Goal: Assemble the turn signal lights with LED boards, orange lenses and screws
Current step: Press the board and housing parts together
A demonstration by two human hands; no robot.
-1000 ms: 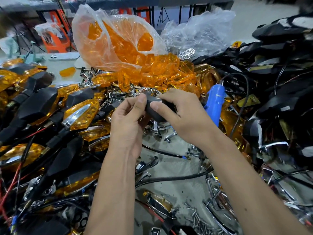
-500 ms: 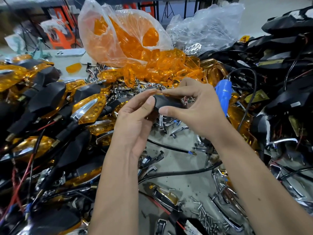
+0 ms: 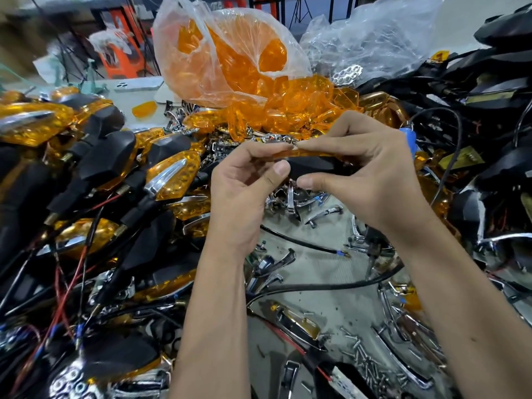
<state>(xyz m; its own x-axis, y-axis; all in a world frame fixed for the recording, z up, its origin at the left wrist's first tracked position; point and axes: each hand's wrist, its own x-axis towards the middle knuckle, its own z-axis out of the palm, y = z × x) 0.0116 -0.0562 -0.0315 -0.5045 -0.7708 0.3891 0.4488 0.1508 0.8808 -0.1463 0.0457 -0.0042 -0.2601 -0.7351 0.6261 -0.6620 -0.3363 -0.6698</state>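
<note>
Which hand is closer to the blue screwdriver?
Right. The right hand sits just in front of the blue screwdriver, partly hiding it; the left hand is farther off, across the signal light both hold.

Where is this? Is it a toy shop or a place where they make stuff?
Probably a small workshop where turn signal lights get put together by hand. A bag of orange lenses spills open, finished lights pile up on the left, and loose screws lie on the bench.

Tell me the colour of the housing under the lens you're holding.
Black, under an orange lens; the housing shows best in the head view.
</note>
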